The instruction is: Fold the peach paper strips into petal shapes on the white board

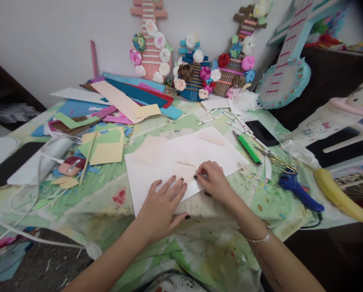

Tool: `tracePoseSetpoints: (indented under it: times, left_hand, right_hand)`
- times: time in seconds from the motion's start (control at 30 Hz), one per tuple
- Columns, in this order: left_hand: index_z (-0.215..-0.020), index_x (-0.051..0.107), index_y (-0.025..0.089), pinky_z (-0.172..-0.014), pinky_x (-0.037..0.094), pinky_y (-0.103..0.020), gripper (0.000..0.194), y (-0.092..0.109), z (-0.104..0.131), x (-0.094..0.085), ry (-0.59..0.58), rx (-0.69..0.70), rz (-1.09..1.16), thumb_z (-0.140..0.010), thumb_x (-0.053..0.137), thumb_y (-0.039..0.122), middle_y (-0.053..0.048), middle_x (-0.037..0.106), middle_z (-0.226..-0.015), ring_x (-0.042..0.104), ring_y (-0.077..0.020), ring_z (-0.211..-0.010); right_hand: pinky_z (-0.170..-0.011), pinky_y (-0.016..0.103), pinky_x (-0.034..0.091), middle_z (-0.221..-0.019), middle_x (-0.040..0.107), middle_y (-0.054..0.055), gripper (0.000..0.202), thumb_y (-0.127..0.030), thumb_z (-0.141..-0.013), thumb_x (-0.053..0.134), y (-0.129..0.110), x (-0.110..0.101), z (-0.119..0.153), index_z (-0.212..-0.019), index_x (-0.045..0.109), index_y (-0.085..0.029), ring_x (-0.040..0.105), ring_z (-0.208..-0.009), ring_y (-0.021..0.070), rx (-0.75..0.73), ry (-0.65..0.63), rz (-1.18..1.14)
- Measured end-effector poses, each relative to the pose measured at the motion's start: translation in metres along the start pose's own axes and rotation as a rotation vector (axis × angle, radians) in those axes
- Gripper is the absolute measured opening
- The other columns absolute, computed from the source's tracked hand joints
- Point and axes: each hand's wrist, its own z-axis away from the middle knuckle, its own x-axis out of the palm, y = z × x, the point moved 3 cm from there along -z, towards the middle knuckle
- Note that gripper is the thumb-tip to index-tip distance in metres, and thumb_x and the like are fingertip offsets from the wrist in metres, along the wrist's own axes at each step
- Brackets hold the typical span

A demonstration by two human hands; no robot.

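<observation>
A white sheet (pixel 157 178) lies slantwise near the table's front edge. My left hand (pixel 163 202) rests on it, fingers spread and stretched out, holding nothing. Under and just beyond its fingertips is a small pale peach paper piece (pixel 184 168). My right hand (pixel 213 180) is closed in a pinch at the right edge of that piece; the fingers partly hide what is between them. Two more thin peach paper pieces lie on the sheet: one at the upper left (pixel 147 150), one at the upper right (pixel 211 140).
On the right lie a green marker (pixel 248 149), scissors (pixel 278 160), a blue glue gun (pixel 299 190), a yellow banana-shaped item (pixel 341 194) and a phone (pixel 262 132). Coloured paper strips (pixel 120 97) pile up at the back left. Flower-decorated paper instruments (pixel 193 77) lean on the wall.
</observation>
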Motion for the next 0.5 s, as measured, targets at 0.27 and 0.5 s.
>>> tracePoseSetpoints:
  times: [0.27,0.5]
  left_hand:
    - [-0.118,0.055,0.015,-0.109,0.018,-0.057,0.036,-0.019,0.006,-0.012,0.07,0.055,-0.018,-0.093,0.045,0.038,-0.01,0.052,-0.134,0.03,-0.0308,-0.136]
    - [-0.121,0.053,0.008,-0.097,0.037,-0.048,0.034,-0.006,0.01,-0.01,0.21,0.124,-0.052,-0.093,0.047,0.027,-0.014,0.062,-0.119,0.052,-0.0291,-0.115]
  right_hand:
    - [-0.095,0.044,0.035,-0.121,0.055,0.009,0.028,-0.018,-0.085,0.055,-0.008,-0.012,0.018,-0.111,0.06,-0.025,0.043,-0.116,0.0253,-0.377,-0.022,-0.022]
    - [-0.089,0.043,0.034,-0.118,0.06,0.011,0.039,-0.027,-0.088,0.056,-0.014,0.0,0.042,-0.126,0.05,-0.019,0.047,-0.109,0.0254,-0.398,0.003,0.148]
